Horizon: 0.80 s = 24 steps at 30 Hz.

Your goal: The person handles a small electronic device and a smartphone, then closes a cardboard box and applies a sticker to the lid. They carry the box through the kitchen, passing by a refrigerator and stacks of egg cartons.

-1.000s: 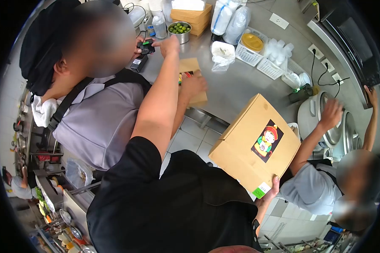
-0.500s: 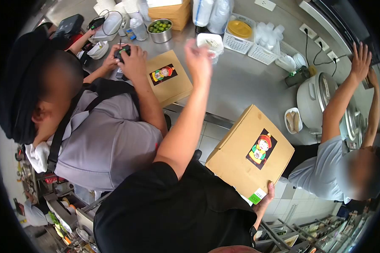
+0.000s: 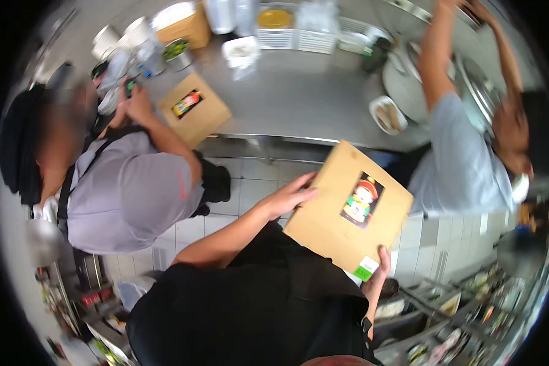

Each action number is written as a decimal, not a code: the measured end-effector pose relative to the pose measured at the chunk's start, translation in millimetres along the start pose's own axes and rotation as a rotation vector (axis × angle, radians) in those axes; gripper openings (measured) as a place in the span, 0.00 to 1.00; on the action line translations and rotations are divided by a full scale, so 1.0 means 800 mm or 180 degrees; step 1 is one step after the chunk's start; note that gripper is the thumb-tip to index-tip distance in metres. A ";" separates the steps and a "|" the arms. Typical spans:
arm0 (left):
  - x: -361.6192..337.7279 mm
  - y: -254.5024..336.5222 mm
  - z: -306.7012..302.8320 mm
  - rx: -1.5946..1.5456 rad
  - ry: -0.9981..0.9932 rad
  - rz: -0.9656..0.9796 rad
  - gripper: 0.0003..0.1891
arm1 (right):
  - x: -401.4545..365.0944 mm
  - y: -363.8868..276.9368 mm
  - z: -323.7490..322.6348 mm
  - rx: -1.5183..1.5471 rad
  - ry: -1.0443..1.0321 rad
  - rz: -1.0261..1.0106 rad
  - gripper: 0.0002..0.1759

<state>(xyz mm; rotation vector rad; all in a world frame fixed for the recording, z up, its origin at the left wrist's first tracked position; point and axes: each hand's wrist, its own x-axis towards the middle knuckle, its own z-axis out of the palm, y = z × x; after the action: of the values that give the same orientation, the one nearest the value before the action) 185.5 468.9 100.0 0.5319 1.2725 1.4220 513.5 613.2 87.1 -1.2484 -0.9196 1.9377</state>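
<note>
A flat, closed cardboard box point(image 3: 323, 207) with a cartoon-figure sticker point(image 3: 363, 201) and a green-and-white label is held tilted in front of my black shirt. My right hand point(image 3: 377, 273) grips its near right edge beside the label, thumb on top, the other fingers hidden underneath. At the box's left edge is my left hand point(image 3: 291, 194), closed against the side, with some fingertips out of sight. On the steel counter beyond, a similar cardboard box point(image 3: 210, 119) lies near the left co-worker.
A co-worker in grey point(image 3: 128, 195) stands left, hands around a small dark device. Another co-worker point(image 3: 463, 165) reaches up at right beside large pots point(image 3: 405, 85). The steel counter point(image 3: 287, 91) holds a white tub point(image 3: 241, 52), baskets point(image 3: 277, 39) and a dish of brown food point(image 3: 388, 116).
My left hand has come down from above the counter to the box's left edge. The view has shifted, and the box appears slightly further left and higher.
</note>
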 end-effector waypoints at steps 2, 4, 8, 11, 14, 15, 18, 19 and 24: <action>-0.016 -0.033 0.042 -0.0178 -0.0284 0.0039 0.40 | -0.007 -0.006 -0.031 0.0227 -0.0237 -0.0034 0.45; -0.026 -0.061 0.079 -0.0347 0.0145 -0.0232 0.40 | -0.019 -0.013 -0.067 0.0285 -0.0452 -0.0134 0.45; -0.015 -0.076 0.140 -0.0172 -0.0218 -0.0336 0.43 | -0.032 -0.027 -0.124 0.0456 -0.0275 -0.0630 0.42; -0.001 -0.097 0.233 -0.0142 -0.0460 -0.0462 0.40 | -0.069 -0.042 -0.219 0.0669 -0.0129 -0.0606 0.42; 0.033 -0.112 0.306 -0.0290 -0.0919 -0.0531 0.40 | -0.087 -0.053 -0.285 0.0863 0.0090 -0.0982 0.42; 0.042 -0.117 0.339 -0.0208 -0.1130 -0.0532 0.40 | -0.100 -0.054 -0.312 0.0916 0.0212 -0.1085 0.42; 0.068 -0.126 0.428 -0.0001 -0.1514 -0.0597 0.39 | -0.131 -0.063 -0.382 0.1134 0.0444 -0.1305 0.44; 0.078 -0.130 0.451 0.0017 -0.1656 -0.0533 0.39 | -0.141 -0.069 -0.396 0.1170 0.0507 -0.1410 0.43; 0.153 -0.133 0.529 0.0003 -0.1891 -0.0500 0.38 | -0.116 -0.082 -0.454 0.1658 0.0616 -0.1596 0.40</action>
<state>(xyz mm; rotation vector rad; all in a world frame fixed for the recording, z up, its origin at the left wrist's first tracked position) 556.5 728.6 102.5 0.7681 0.8147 1.0232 891.9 649.6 75.7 -0.7869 -0.5122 1.4901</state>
